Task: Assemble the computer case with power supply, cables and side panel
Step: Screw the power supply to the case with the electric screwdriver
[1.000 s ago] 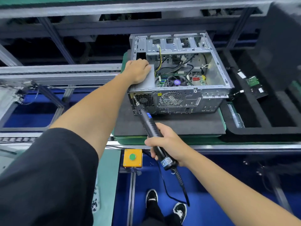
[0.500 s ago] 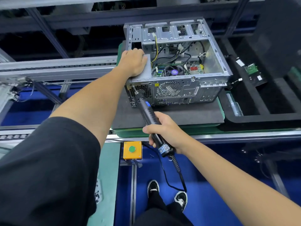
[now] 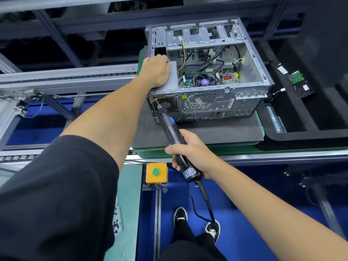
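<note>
At the rear left corner of the computer case (image 3: 216,102), the tip of a black electric screwdriver (image 3: 174,137) meets the back panel beside the honeycomb vent of the power supply (image 3: 174,76). The right hand (image 3: 190,153) is wrapped round the lower barrel of the tool, fingers curled fully about it, with the coiled cord (image 3: 206,200) dropping from below the grip toward the floor. Directly above the screwdriver tip, the left hand (image 3: 156,71) rests on top of the grey power supply, its fingers bent over the far edge; whether they hook that edge cannot be told. The case lies on its side, open face up, on a dark mat (image 3: 207,132) just ahead of the right hand, motherboard (image 3: 207,78) and loose cables (image 3: 212,61) exposed to the right of the left hand. Below and left of the right-hand grip sits a yellow box with a green button (image 3: 156,172).
</note>
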